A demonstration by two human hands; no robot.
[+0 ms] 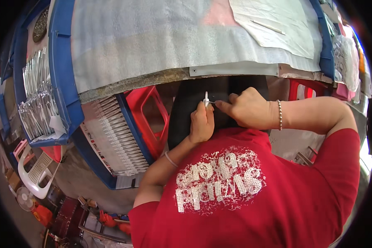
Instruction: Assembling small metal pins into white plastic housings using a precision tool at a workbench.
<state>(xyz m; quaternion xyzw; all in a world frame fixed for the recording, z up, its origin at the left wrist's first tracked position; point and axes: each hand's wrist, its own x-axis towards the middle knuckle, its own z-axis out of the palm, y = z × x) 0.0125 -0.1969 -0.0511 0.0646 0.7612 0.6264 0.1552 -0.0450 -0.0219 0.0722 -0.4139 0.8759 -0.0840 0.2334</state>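
Observation:
My left hand (202, 124) is closed around a small white, narrow piece (206, 99) that stands upright out of my fingertips, above my dark-trousered lap. From the right, my right hand (248, 109) comes in with its fingers curled together. A thin metal shaft (212, 102) runs from the right fingertips to the side of the white piece and seems to touch it. What kind of tool the shaft belongs to is hidden inside the right hand.
The worktable's edge (136, 78) lies just beyond my hands, topped by a white foam sheet (153, 37). A blue tray (66, 82) holds silver strips (37, 103). Rows of slim metal parts (122, 134) fill another tray, beside a red stool (163, 113).

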